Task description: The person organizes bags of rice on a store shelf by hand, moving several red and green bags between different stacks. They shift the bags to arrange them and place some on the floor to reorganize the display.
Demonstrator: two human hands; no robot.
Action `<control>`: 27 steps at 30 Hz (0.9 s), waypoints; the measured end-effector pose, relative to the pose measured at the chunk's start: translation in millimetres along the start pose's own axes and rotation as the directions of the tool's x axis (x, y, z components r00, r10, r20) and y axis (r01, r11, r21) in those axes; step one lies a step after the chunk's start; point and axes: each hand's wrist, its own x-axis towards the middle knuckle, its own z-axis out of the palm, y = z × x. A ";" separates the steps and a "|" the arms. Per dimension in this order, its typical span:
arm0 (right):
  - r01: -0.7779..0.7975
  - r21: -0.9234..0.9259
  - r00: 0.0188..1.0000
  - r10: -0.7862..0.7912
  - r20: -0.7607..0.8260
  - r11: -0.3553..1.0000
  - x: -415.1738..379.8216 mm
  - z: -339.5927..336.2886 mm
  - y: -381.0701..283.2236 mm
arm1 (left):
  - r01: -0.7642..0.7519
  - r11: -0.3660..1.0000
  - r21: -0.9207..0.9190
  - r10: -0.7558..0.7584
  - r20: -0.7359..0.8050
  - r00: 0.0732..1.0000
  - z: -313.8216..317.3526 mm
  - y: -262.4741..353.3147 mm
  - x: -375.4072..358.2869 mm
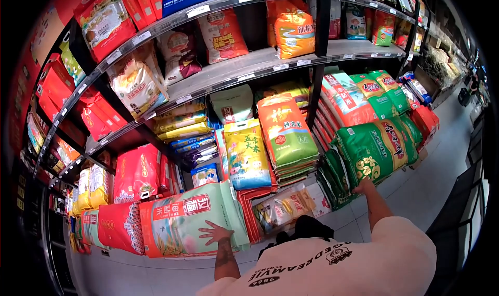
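Note:
My left hand lies flat with fingers spread on a large pale-green and red rice sack that lies on its side at floor level. My right hand reaches out to the lower edge of a big green rice sack on top of a stack of similar green sacks, and touches it; its fingers are partly hidden behind the sack's edge. Between the two hands stand a yellow-green rice bag and an orange-green one on a pile of flat bags.
Black metal shelving with grey boards carries many rice and grain bags above. Red sacks stand at the left. More stacked sacks fill the right bay. A light tiled aisle floor runs off to the right.

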 end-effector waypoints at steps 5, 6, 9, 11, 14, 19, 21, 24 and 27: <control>-0.002 0.009 1.000 0.002 0.017 1.000 1.2 2.4 0.0 | 0.002 1.000 0.002 -0.002 0.021 1.000 -4.6 0.6 -2.1; -0.014 0.019 1.000 0.014 0.013 1.000 0.5 1.6 -1.4 | 0.002 1.000 -0.004 -0.002 0.024 1.000 -4.5 1.2 -1.4; 0.001 -0.057 0.997 0.004 0.079 0.998 11.4 0.6 -1.4 | 0.008 1.000 0.017 -0.009 0.024 1.000 -3.9 2.0 -1.3; 0.035 -0.103 0.999 -0.037 -0.017 0.994 19.2 7.8 1.3 | 0.003 1.000 0.005 -0.003 0.015 1.000 -9.1 3.9 -5.5; 0.049 -0.149 0.999 -0.050 -0.003 0.988 23.8 13.2 2.7 | -0.013 1.000 -0.012 0.013 -0.002 1.000 -8.7 3.6 -4.1; 0.024 -0.140 0.995 -0.010 0.100 0.990 -7.9 -20.4 -15.7 | -0.010 1.000 0.000 0.010 -0.006 1.000 -6.0 6.4 -1.7; 0.030 -0.180 0.990 -0.004 0.139 0.983 -9.6 -22.4 -19.8 | 0.009 1.000 0.018 -0.009 0.001 1.000 -6.1 4.5 -4.9; 0.011 -0.146 0.993 0.006 0.119 0.989 5.2 -13.9 -17.9 | 0.028 0.999 0.024 -0.028 -0.001 1.000 -9.8 10.4 -3.6; -0.027 -0.125 0.990 0.044 0.135 0.992 13.0 -8.0 -16.5 | 0.028 0.999 0.038 -0.028 0.007 1.000 -11.8 9.6 -4.3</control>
